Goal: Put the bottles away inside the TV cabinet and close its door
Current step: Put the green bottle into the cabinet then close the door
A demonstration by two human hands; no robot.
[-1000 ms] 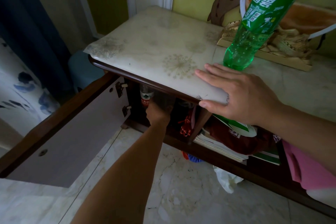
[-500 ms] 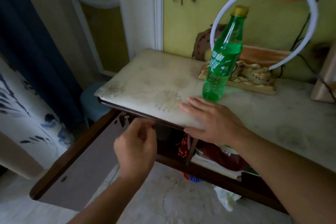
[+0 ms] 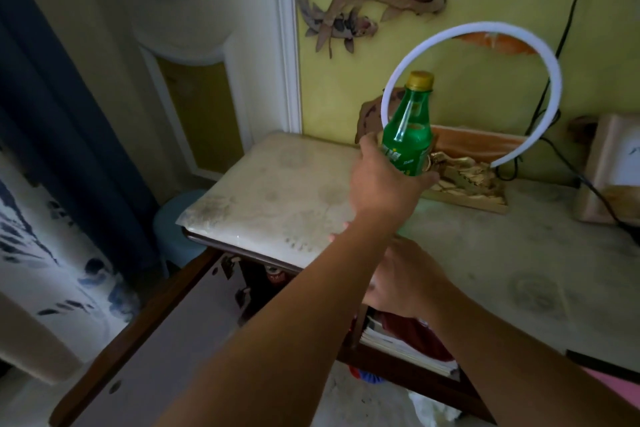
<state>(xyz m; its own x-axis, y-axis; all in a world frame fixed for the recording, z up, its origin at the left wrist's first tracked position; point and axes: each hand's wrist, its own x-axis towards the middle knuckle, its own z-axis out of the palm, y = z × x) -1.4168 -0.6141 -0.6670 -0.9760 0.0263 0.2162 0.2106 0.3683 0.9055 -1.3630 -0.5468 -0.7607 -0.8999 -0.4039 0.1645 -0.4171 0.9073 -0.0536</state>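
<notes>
The left hand (image 3: 382, 180) holds the green bottle (image 3: 408, 135) above the cabinet top (image 3: 277, 191). The right hand (image 3: 405, 284) lies flat on its edge. Grip tight, lower slowly.

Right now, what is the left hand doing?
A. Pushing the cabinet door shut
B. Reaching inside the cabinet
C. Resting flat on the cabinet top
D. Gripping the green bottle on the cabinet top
D: the left hand is wrapped around the lower body of the green bottle, while the cabinet door hangs open below.
</notes>
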